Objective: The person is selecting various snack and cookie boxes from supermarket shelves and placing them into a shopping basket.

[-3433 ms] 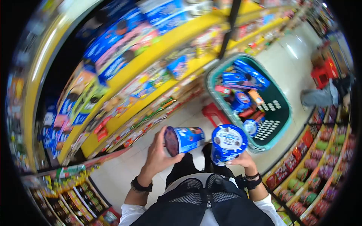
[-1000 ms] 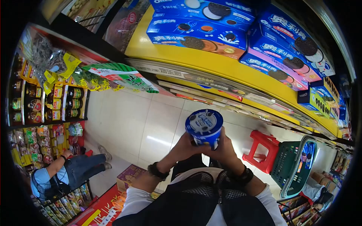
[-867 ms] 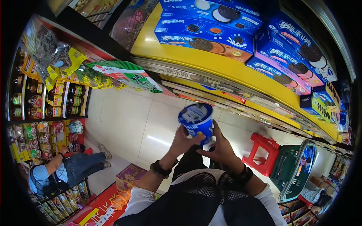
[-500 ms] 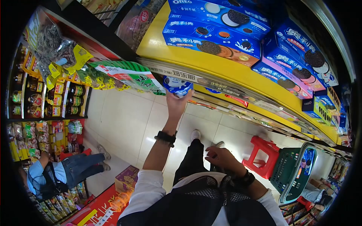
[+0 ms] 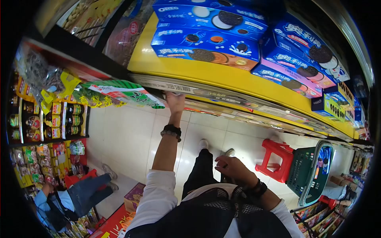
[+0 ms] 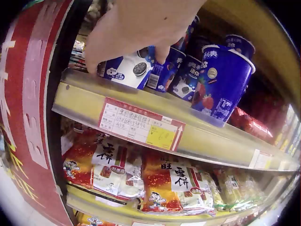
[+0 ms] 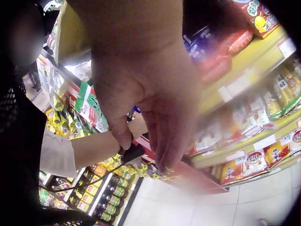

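Moved in beneath the upper shelf (image 5: 222, 77) since half a second ago, the cup (image 6: 122, 74) is now hard to make out from the head, where the shelf's edge cuts off the fingertips, and its top is hidden under the palm in the left wrist view. Spread only as wide as the cup, the thumb and fingers of the left hand (image 6: 136, 30) straddle and hold it from above, while the right hand (image 5: 237, 170) hangs well apart, loosely curled around nothing. Blue and white with a dark cookie picture, the cup is directly below the left palm, beside more cups (image 6: 221, 82) and above bags (image 6: 178, 181).
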`<state>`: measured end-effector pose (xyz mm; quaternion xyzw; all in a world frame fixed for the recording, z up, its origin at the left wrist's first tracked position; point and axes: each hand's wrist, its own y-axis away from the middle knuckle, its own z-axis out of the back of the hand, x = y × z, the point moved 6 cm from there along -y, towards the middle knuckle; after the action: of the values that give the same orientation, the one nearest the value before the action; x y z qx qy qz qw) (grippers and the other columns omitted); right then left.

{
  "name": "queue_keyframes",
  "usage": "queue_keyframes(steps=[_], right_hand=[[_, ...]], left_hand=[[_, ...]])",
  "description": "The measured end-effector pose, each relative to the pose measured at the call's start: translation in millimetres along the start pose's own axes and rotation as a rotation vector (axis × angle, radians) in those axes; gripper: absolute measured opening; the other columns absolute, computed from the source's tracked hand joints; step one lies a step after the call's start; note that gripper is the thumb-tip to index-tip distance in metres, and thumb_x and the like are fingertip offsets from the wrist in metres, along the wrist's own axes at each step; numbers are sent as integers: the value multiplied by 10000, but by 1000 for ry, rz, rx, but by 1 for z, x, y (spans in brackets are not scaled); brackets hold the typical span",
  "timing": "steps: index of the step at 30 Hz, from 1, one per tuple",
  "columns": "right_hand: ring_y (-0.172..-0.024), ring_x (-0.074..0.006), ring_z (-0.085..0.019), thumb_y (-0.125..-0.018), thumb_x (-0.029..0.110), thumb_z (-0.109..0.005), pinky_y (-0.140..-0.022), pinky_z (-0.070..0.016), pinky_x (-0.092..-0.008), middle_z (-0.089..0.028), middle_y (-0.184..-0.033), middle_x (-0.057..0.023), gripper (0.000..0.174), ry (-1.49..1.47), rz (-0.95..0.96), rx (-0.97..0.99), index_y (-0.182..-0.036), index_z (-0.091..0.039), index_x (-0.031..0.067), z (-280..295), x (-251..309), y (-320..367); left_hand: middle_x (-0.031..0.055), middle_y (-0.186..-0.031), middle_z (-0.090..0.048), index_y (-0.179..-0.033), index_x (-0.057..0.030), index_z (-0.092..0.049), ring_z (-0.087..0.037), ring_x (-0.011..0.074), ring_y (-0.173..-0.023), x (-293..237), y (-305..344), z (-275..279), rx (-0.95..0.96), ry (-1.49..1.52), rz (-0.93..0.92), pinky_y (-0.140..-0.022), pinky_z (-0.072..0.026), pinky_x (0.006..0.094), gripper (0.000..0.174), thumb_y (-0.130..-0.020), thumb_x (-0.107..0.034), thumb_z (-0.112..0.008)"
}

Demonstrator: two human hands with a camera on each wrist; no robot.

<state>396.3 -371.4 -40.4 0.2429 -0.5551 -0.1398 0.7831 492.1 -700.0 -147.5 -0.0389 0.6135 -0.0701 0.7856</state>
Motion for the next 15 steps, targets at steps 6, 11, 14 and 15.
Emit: queue_keyframes(steps=[6,11,14,15], right_hand=[[-766,-246,-658,-818,270,-636,-692,-513,-328,-676,-832,-102,336,28,46,-52,-1045,-576,30,1,-5,2],[-740,-254,-656,-817,263,-633,-679,-511,-326,-675,-802,-85,313,6,68,-124,-1021,-579,32,8,-10,13],[-756,-277,-648,-821,267,-619,-682,-508,-350,-668,-815,-100,297,-37,59,-161,-1008,-582,39,14,-21,25],[-756,-277,-648,-821,267,-619,-682,-508,-350,-668,-815,-100,297,-50,32,-215,-1008,-582,39,20,-28,32]], left_hand=[[150,-1056,-618,-1062,28,-564,-566,289,-975,-22,3,4,-2,-132,-118,-884,-415,331,428,-694,-124,-720],[207,-1158,-549,-1175,30,-482,-517,346,-1049,-8,2,5,97,-149,-55,-939,-382,362,621,-635,-111,-754],[196,-1231,-509,-1232,35,-448,-482,337,-1103,-24,24,16,-3,-250,-210,-994,-343,361,704,-631,-125,-778],[182,-1252,-495,-1240,36,-443,-459,300,-1133,-19,37,25,-71,-217,-176,-999,-341,364,684,-665,-129,-776]])
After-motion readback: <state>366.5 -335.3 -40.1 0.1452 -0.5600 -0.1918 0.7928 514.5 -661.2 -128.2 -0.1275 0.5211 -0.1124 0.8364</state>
